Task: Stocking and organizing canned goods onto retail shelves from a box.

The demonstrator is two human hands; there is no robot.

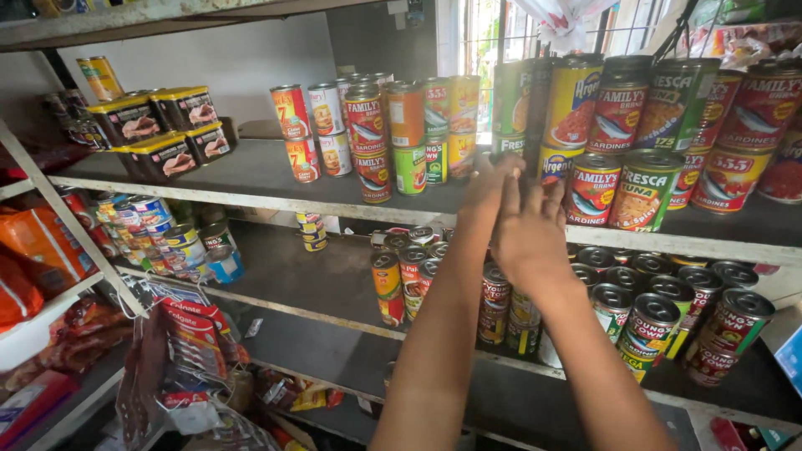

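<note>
Both hands (510, 221) press flat against the stacked cans (535, 108) at 12 o'clock; rigid, heavy, smooth-sided; grip the sidewalls.

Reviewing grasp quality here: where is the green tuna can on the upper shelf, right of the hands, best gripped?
Probably round the side wall of the green tuna can, coming from the open shelf front. It stands upright, with a red sardine can tight on its left, so the front and rim are freest.

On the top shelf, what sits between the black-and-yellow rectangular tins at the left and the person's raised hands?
In the head view, a cluster of stacked round cans stands between the rectangular tins and the hands; bare shelf lies just beside the tins.
</note>
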